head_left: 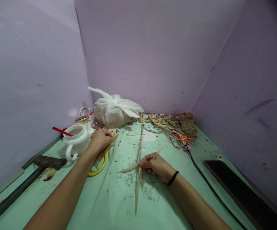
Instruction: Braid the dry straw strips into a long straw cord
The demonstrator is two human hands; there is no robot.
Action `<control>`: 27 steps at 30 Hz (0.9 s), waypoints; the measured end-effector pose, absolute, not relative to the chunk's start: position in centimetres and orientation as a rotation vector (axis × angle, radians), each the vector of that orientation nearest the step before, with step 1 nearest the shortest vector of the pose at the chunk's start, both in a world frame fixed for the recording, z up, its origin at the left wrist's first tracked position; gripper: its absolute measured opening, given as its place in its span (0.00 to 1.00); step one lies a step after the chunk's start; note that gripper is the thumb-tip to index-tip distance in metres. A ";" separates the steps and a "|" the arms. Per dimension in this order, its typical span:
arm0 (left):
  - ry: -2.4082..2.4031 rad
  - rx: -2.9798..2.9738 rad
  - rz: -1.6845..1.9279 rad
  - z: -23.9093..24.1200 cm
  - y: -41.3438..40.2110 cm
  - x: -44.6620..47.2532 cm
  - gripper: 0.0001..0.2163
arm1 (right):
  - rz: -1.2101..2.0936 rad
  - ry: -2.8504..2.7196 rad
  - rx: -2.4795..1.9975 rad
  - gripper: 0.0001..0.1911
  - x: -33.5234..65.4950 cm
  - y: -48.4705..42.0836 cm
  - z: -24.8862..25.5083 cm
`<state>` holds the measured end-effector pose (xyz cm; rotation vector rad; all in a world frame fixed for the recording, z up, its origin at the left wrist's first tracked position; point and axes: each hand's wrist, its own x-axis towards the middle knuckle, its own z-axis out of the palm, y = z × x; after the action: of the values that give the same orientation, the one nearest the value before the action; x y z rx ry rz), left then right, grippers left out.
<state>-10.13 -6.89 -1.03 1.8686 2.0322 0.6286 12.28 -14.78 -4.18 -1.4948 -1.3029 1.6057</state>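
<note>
My right hand (pixel 156 165) pinches the near end of a thin braid (pixel 140 143) of dried, straw-coloured leaf. The braid runs straight away from me across the table. From my fingertips loose strips fan out: one leaf strip (pixel 128 168) points left and another (pixel 136 195) points toward me. My left hand (pixel 101 140) is at a small pile of dried leaf strips (pixel 109 148), its fingers curled closed on some of them. Under that pile a yellow loop (pixel 101 170) sticks out; what it belongs to is hidden.
A white pot (pixel 77 140) with a red stick stands left, beside a dark-headed hammer (pixel 49 162). Behind are a tied white plastic bag (pixel 116 110) and braided cords with red bits (pixel 169 123). A phone-like black slab (pixel 234 188) and black cable (pixel 207 182) lie right. Walls enclose the green table (pixel 109 204).
</note>
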 end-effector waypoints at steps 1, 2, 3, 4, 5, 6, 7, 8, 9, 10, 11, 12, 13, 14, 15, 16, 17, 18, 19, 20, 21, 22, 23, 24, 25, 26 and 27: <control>2.094 1.905 0.555 -0.9 -7.1 -10.0 0.07 | 1.612 -1.302 -1.491 0.06 12.3 -14.8 -4.2; 2.150 1.930 0.478 -0.8 -7.2 -9.9 0.07 | 1.616 -1.300 -1.486 0.06 12.3 -14.8 -4.2; 2.195 1.946 0.402 -0.6 -7.4 -9.9 0.07 | 1.619 -1.302 -1.482 0.06 12.3 -14.8 -4.2; 2.224 1.959 0.333 -0.5 -7.6 -9.8 0.07 | 1.619 -1.306 -1.477 0.05 12.4 -14.8 -4.2; 2.237 1.977 0.279 -0.4 -7.7 -9.8 0.07 | 1.618 -1.308 -1.474 0.05 12.4 -14.8 -4.2; 2.244 1.998 0.238 -0.4 -7.8 -9.7 0.07 | 1.616 -1.309 -1.474 0.05 12.4 -14.8 -4.2; 2.254 2.015 0.208 -0.5 -7.7 -9.7 0.07 | 1.615 -1.309 -1.476 0.05 12.4 -14.8 -4.2; 2.264 2.027 0.187 -0.6 -7.7 -9.7 0.07 | 1.614 -1.308 -1.479 0.05 12.4 -14.8 -4.2; 2.274 2.030 0.178 -0.7 -7.6 -9.7 0.07 | 1.615 -1.308 -1.481 0.05 12.4 -14.8 -4.2; 2.275 2.024 0.186 -0.8 -7.5 -9.7 0.07 | 1.616 -1.309 -1.481 0.05 12.4 -14.8 -4.2; 2.259 2.011 0.211 -0.8 -7.4 -9.8 0.07 | 1.620 -1.310 -1.480 0.05 12.4 -14.7 -4.2; 2.217 1.995 0.250 -0.8 -7.4 -9.8 0.07 | 1.624 -1.311 -1.478 0.05 12.4 -14.7 -4.1; 2.152 1.977 0.292 -0.6 -7.4 -9.8 0.06 | 1.628 -1.309 -1.476 0.05 12.4 -14.7 -4.1; 2.071 1.955 0.333 -0.4 -7.5 -9.8 0.05 | 1.632 -1.308 -1.474 0.05 12.4 -14.7 -4.1; 1.979 1.927 0.366 0.0 -7.6 -9.7 0.05 | 1.636 -1.305 -1.473 0.05 12.4 -14.7 -4.1; 1.884 1.886 0.388 0.3 -7.8 -9.6 0.06 | 1.639 -1.303 -1.473 0.05 12.4 -14.7 -4.1; 1.797 1.835 0.399 0.7 -8.0 -9.5 0.07 | 1.641 -1.304 -1.471 0.05 12.4 -14.7 -4.1; 1.719 1.783 0.399 1.0 -8.2 -9.4 0.07 | 1.643 -1.304 -1.469 0.05 12.4 -14.7 -4.2; 1.657 1.738 0.389 1.2 -8.4 -9.3 0.07 | 1.645 -1.304 -1.466 0.05 12.4 -14.7 -4.2; 1.618 1.711 0.377 1.3 -8.5 -9.2 0.06 | 1.648 -1.302 -1.464 0.05 12.4 -14.7 -4.2; 1.611 1.706 0.362 1.3 -8.5 -9.2 0.06 | 1.651 -1.301 -1.461 0.05 12.4 -14.7 -4.2; 1.641 1.724 0.352 1.1 -8.5 -9.1 0.06 | 1.655 -1.300 -1.456 0.05 12.4 -14.7 -4.2; 1.700 1.763 0.357 0.9 -8.4 -9.0 0.06 | 1.658 -1.297 -1.453 0.05 12.4 -14.7 -4.2; 1.771 1.820 0.377 0.6 -8.3 -8.9 0.06 | 1.660 -1.294 -1.452 0.05 12.4 -14.7 -4.2; 1.839 1.888 0.411 0.3 -8.1 -8.8 0.06 | 1.661 -1.292 -1.454 0.05 12.4 -14.7 -4.2; 1.895 1.961 0.447 0.1 -8.1 -8.7 0.06 | 1.662 -1.290 -1.456 0.05 12.4 -14.7 -4.1; 1.946 2.028 0.480 0.0 -8.0 -8.6 0.06 | 1.662 -1.287 -1.460 0.05 12.4 -14.7 -4.1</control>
<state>-8.55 -8.03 -0.04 2.0282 1.9456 0.4804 12.41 -14.73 -4.10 -1.4595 -1.2872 1.6623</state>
